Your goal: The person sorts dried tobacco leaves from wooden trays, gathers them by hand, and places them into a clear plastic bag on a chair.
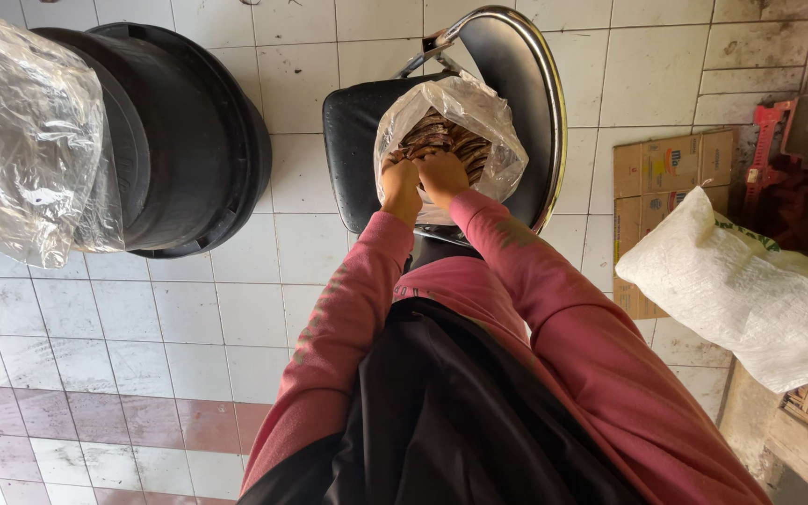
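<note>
Starting at the left, a loose sheet of clear plastic (pixel 25 131) is seen draped against a large black tub (pixel 189 140) standing on the white tiled floor (pixel 95 327); neither is touched. At the centre, a clear plastic bag (pixel 451 140) filled with brown, flat-looking pieces (pixel 437 140) is rested on the seat of a black chair (pixel 353 150) with a chrome rim. Both hands are pressed into the bag's near side: the left hand (pixel 401 187) is curled closed on the plastic, and the right hand (pixel 443 176) is likewise closed on it, touching the left. Whether the contents themselves are gripped cannot be told. The thin film could be torn if pulled hard, and the bag could be tipped off the seat's front edge, so that its contents would be spilled. To the right, a white woven sack (pixel 741 281) and flattened cardboard (pixel 670 178) are left well apart.
</note>
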